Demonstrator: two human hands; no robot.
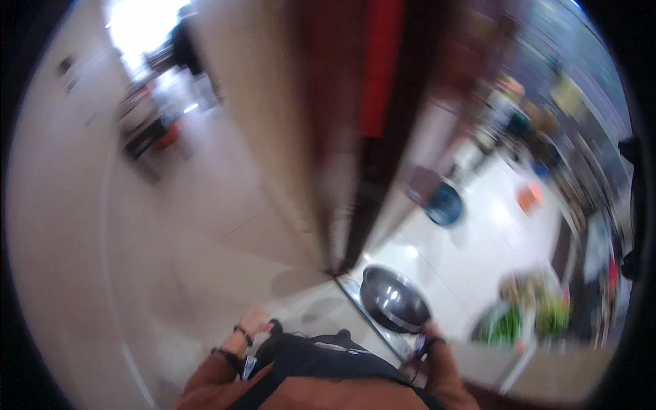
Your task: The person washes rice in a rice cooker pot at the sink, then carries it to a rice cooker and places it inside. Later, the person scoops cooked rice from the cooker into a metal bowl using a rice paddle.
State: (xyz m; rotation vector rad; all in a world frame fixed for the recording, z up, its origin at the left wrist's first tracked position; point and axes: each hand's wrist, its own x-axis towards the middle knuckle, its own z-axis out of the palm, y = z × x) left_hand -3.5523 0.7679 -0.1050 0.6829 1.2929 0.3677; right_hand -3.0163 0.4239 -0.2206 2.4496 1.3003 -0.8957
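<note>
A doorway splits my head-cam view: on the L, a matte beige floor (198, 232) runs back to a glaring bright opening (147, 31); on the R, a glossy white-tiled floor (471, 249) throws back the light. A dark reddish-brown door frame (389, 178) stands btwn the two, w/ a flat, vivid red strip (383, 75) up top, all badly blurred. Against the white floor's near L corner, by the grey sill (393, 338), I have the metal bowl (394, 298): round, deep, smooth, w/ bright highlights inside. R hand (432, 332) grips its near R rim, fingers closed on the edge. L hand (253, 322) is well apart from the bowl, over the beige floor; too blurred for me to tell if its fingers are spread or curled. Rust-brown sleeves (447, 376) and a dark apron (342, 350) fill the near edge of view. Toward the white floor's far L edge sits a round blue tub (445, 204); nearer its R edge, a small orange item (529, 197), shape unclear. At the near R corner, leafy greens (506, 325) lie bunched beside a yellow-green bundle (552, 316), textures soft w/ blur.
</note>
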